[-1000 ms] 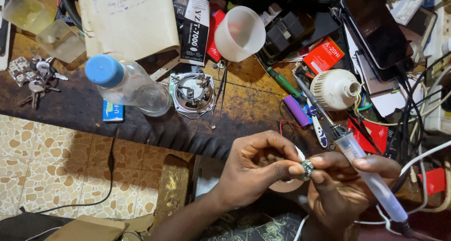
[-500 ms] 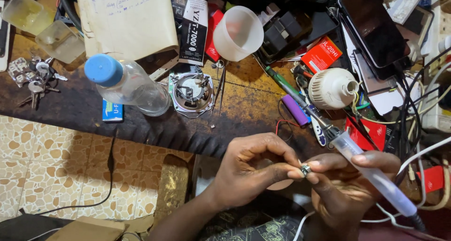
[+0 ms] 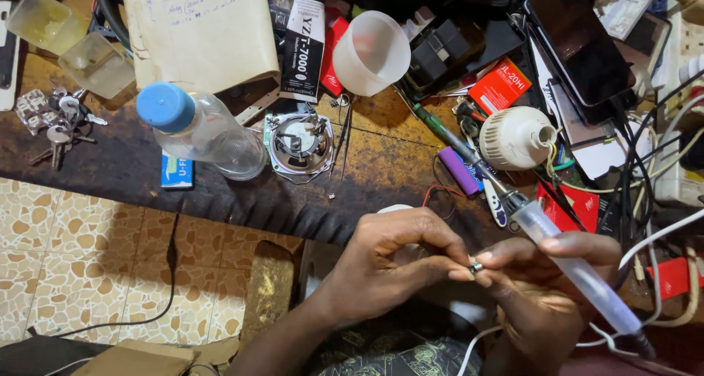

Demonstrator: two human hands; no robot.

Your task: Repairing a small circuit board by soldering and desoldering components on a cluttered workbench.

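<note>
A: Metal, small and silvery: one component (image 3: 476,266), pinched between fingertips of both hands just off the near edge of the worktop (image 3: 220,193), over the lap. Is the grip recorded?

B: Recorded. The left hand (image 3: 392,262) is curled, thumb and forefinger closed on the component. The right hand (image 3: 546,284) is closed too: its fingertips meet the component from the other side, and a soldering iron with a translucent handle (image 3: 579,273) is held along the palm.

A: Direction and long axis of the iron?

B: The long axis is seen to run on a diagonal, tip up and left toward the worktop's right part, cord end down and right toward the picture's lower right corner. The component is too small for an axis to be told.

A: Handling note for the step?

B: As a judgement: the component is best kept steady by a light pinch from both sides, and the hot tip kept turned away from the fingers and from the red wire (image 3: 440,193) near the near edge.

A: Surrounding items entered?

B: A clear bottle with a blue cap (image 3: 198,130) lies on its side toward the left part of the worktop, a round speaker part (image 3: 299,143) just beside it. A white cup (image 3: 370,52) and a black glue tube (image 3: 304,42) lie toward the far edge. A white bulb housing (image 3: 517,138) rests toward the right, keys (image 3: 55,119) by the left edge.
</note>
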